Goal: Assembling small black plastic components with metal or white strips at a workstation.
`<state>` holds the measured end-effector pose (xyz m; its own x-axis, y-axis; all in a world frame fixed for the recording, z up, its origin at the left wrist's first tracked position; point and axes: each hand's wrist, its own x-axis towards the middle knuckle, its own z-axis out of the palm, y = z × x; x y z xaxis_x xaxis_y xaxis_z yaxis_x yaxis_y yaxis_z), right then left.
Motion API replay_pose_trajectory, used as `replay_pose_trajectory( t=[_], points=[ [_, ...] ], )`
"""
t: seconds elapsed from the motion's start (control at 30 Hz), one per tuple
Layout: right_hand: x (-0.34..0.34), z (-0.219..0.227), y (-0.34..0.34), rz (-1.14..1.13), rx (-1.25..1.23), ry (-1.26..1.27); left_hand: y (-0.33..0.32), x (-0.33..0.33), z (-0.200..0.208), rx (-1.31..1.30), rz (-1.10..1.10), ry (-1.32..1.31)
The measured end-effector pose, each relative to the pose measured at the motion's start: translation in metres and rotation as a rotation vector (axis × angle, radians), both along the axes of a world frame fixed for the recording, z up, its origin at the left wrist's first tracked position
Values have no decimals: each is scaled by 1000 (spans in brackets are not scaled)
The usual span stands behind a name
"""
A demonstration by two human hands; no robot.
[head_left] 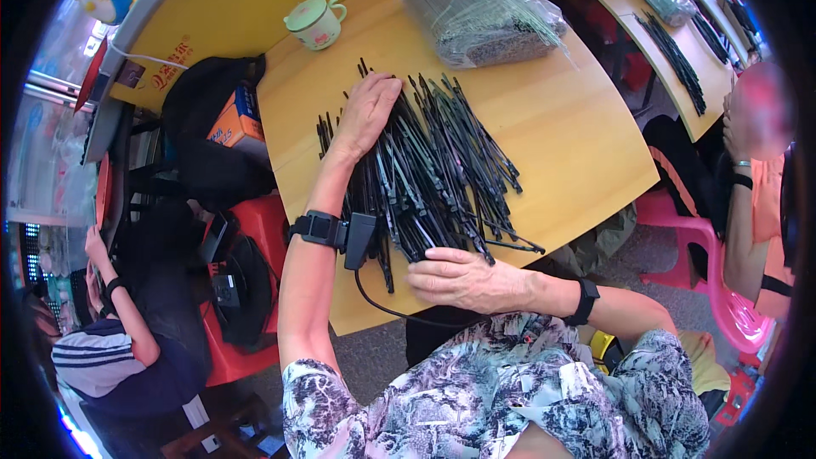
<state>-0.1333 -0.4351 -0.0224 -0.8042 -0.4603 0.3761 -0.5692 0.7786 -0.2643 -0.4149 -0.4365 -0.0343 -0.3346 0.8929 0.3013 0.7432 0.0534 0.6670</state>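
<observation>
A large pile of thin black rods (412, 174) with small jointed ends lies on the table, most of them pointing away from me. My left hand (370, 115) is bent over the far ends at the pile's left side, its fingers together and closed on some rods. At the near end, my right hand (472, 280) rests sideways against the rod tips, fingers stretched to the left and thumb uppermost. A few rods stick out to the right of the pile. Each wrist wears a black strap; a dark box with a cable sits on the left one.
Behind the pile, on the wooden table (586, 127), stand a lidded green mug (315, 24) and a clear plastic bag (484, 15) of thin rods. Another person (756, 178) sits at a second table (629, 0) on the right. At left are a red chair (276, 229) and another person (127, 331).
</observation>
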Motion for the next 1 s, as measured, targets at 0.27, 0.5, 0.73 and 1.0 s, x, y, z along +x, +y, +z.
replay_pose_trajectory(
  t=[0.27, 0.5, 0.73, 1.0],
  points=[
    [-4, -16, 2, 18, -46, 45, -19, 29, 10, -66, 57, 4],
    [-3, 0, -1, 1, -303, -66, -27, 43, 10, -97, 253, 187],
    [13, 41, -2, -152, -392, 59, -92, 35, 54, -108, 443, -113],
    [32, 25, 53, -1028, -128, -242, -185, 73, -2, -246, 606, -369]
  ],
)
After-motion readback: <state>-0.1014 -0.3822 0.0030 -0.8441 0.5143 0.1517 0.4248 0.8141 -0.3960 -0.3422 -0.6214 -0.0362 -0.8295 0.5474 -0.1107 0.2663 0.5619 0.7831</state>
